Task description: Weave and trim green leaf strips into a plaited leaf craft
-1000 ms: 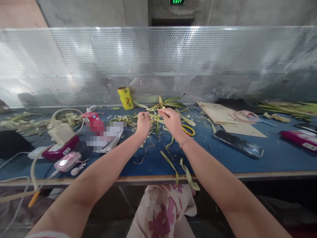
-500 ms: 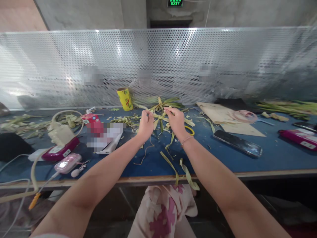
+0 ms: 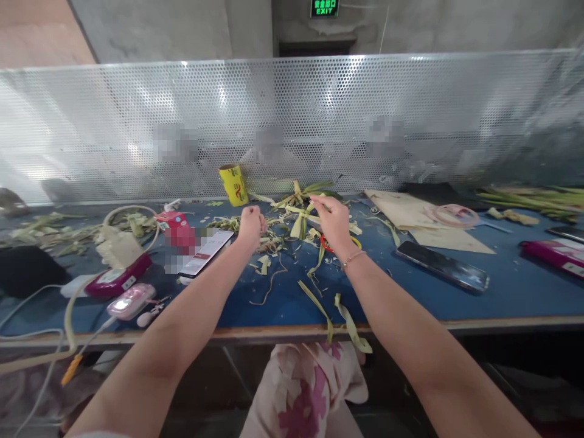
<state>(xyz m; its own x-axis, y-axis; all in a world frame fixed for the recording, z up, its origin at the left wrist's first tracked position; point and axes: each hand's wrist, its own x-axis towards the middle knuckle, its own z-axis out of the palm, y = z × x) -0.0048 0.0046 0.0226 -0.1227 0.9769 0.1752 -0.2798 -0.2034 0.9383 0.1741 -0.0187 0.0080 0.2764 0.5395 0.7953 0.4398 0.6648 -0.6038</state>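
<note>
My right hand pinches a pale green leaf strip between thumb and fingertips. The strip belongs to a folded, cross-shaped leaf piece that hangs just left of that hand. My left hand is curled closed, apart from the leaf piece and to its left. Whether a strip end lies inside its fingers is hidden. Under the right wrist, a red and yellow ring-shaped handle partly shows. Loose leaf strips hang over the table's front edge.
A lit phone lies by a red box at left. A yellow roll stands near the perforated metal screen. At right are a dark phone, brown paper and a pink tape roll. Cables and a power strip lie left.
My left hand has moved left, away from the leaf piece, and closed up. My right hand stays near its place. The lit phone now lies flatter, and the red handle part has come into view.
</note>
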